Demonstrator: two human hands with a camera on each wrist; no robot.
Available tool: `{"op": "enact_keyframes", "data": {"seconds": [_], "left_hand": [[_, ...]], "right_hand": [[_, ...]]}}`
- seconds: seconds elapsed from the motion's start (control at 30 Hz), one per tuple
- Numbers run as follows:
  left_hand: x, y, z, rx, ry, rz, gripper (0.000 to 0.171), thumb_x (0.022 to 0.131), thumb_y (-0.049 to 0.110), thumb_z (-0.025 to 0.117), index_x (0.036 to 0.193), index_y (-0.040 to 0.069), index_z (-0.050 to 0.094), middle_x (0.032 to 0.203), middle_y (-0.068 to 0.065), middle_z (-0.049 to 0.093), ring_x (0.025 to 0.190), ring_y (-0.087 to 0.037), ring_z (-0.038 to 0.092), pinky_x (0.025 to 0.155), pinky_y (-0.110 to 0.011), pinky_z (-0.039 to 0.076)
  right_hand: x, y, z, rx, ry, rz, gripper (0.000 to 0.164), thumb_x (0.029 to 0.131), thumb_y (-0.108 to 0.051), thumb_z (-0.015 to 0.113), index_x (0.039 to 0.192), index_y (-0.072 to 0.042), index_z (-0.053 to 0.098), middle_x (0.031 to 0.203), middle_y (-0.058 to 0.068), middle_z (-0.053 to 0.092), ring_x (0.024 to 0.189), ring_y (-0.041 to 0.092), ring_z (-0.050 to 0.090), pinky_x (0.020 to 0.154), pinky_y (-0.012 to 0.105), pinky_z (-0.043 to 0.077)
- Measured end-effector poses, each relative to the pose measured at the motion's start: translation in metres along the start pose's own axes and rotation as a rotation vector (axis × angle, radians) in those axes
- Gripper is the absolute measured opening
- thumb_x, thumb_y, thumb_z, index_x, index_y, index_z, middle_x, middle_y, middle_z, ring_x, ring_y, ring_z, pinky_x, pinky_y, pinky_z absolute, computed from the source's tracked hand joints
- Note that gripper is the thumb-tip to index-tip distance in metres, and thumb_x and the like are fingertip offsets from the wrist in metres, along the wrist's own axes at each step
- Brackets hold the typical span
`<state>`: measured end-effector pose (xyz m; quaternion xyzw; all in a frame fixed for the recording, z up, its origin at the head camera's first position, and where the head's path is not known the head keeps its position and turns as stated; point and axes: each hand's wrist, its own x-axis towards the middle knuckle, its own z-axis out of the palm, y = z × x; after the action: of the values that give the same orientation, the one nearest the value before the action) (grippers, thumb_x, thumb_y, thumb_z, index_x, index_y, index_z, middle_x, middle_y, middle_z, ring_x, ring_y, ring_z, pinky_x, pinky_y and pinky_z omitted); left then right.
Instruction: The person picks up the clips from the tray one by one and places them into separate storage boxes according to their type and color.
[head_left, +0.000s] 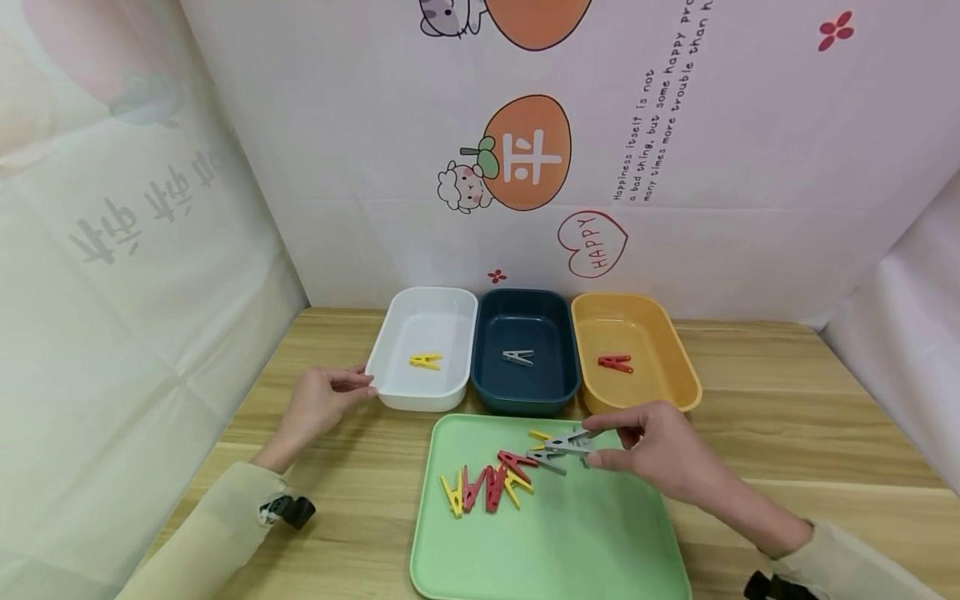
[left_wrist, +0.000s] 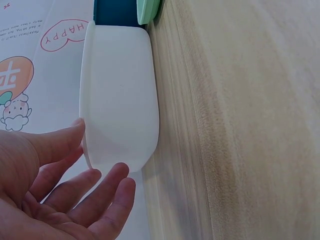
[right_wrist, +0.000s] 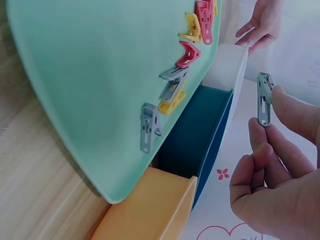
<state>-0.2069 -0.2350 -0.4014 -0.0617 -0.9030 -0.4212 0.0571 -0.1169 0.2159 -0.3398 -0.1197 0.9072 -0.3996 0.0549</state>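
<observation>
My right hand (head_left: 663,450) pinches a grey clothespin (right_wrist: 264,99) between thumb and fingers, above the far edge of the green tray (head_left: 577,533). Beneath and beside it on that tray lie a grey clothespin (right_wrist: 148,127), another touching a yellow clothespin (right_wrist: 171,104), and several red and yellow clothespins (head_left: 495,487). At the near left corner of the white container (head_left: 420,398), my left hand (head_left: 318,407) grips the rim, its thumb (left_wrist: 65,142) at the edge and its fingers by the outer wall.
Beyond the tray, three containers stand in a row. The white one holds a yellow clothespin (head_left: 425,361), the dark blue container (head_left: 525,400) a grey clothespin (head_left: 517,357), the orange container (head_left: 678,375) a red clothespin (head_left: 616,363). A printed cloth (head_left: 360,167) hangs behind the wooden table (head_left: 780,408).
</observation>
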Motion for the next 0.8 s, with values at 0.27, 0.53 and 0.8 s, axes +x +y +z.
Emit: {"op": "enact_keyframes", "data": {"seconds": [0.27,0.53,0.8], "left_hand": [[0.0,0.001,0.0,0.008,0.0,0.008,0.02,0.091,0.014,0.086,0.106,0.002,0.082,0.134,-0.018,0.068,0.115,-0.039,0.07,0.078,-0.027,0.059],[0.0,0.0,0.0,0.013,-0.001,0.014,0.019,0.091,0.015,0.086,0.106,0.003,0.082,0.133,-0.018,0.069,0.116,-0.039,0.07,0.077,-0.027,0.059],[0.0,-0.002,0.0,0.006,0.001,0.012,0.019,0.091,0.014,0.086,0.106,0.004,0.082,0.132,-0.018,0.069,0.117,-0.039,0.07,0.077,-0.025,0.059]], "right_hand": [[0.012,-0.007,-0.001,0.042,0.006,0.008,0.036,0.082,-0.018,0.093,0.116,-0.009,0.082,0.064,0.001,0.045,0.064,0.023,0.048,0.054,0.028,0.033],[0.025,-0.014,-0.003,0.056,0.014,-0.023,0.038,0.085,-0.018,0.091,0.119,-0.004,0.08,0.073,0.004,0.057,0.072,0.025,0.052,0.055,0.027,0.035],[0.042,-0.02,-0.005,0.055,0.05,-0.075,0.037,0.087,-0.016,0.089,0.12,-0.002,0.079,0.075,0.005,0.053,0.071,0.025,0.049,0.057,0.028,0.035]]}}
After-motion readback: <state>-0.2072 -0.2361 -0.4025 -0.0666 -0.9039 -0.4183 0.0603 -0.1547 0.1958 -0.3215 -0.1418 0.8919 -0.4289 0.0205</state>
